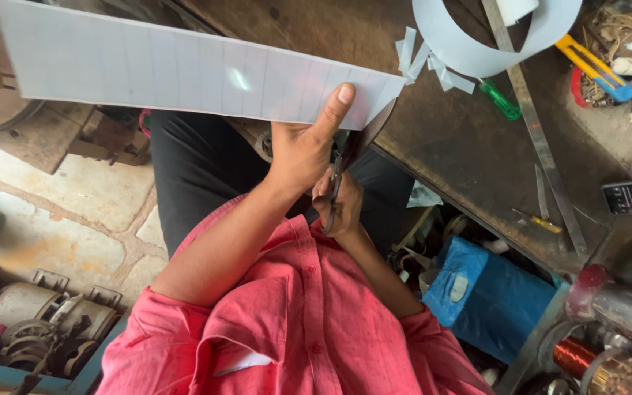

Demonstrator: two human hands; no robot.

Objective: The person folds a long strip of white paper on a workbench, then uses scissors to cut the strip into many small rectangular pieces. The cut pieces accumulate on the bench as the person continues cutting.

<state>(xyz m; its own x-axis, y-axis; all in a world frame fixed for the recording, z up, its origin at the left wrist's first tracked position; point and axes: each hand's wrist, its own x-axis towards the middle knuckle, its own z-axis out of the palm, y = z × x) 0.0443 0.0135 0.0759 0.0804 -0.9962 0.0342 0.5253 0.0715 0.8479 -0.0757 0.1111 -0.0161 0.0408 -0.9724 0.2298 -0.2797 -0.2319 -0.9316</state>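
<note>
Over my lap, my left hand [303,150] pinches the pale ruled sheet [184,69], thumb on top; my right hand [340,207] grips scissors [345,157] at its edge, beside the table [448,139].

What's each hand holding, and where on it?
Left hand pinches the long pale sheet at its lower edge near the right end. Right hand grips scissors by the handles.
</note>
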